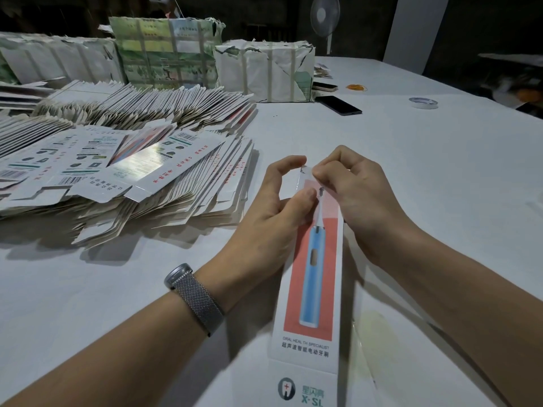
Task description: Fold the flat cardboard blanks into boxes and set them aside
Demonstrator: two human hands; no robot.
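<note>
Long white cardboard toothbrush box: narrow face up, coral-red panel with a blue electric toothbrush printed on it, grey text line below, tooth logo and green "X·SL" on the near flap. Looks partly erected, not flat; can't tell how far. Long axis runs away from the person, tilted slightly right at the far end. Near flap is at the bottom edge of view; printed brush head points away.

Box sits centre-right on the white worktop, held between both hands at its far end. Left hand: thumb pressed on the top face, index curled over the far tip, pinching the box end. Right hand: fingers bunched, pinching the small end flap at the same tip. Grey mesh-band watch on the left wrist.

Left of the box, near but apart: fanned pile of flat printed cardboard blanks, barcodes and red lettering up. Behind it, paper-wrapped taped bundles. Further right on the worktop: black phone, white tape roll, orange rubber bands. White standing fan at the back.
</note>
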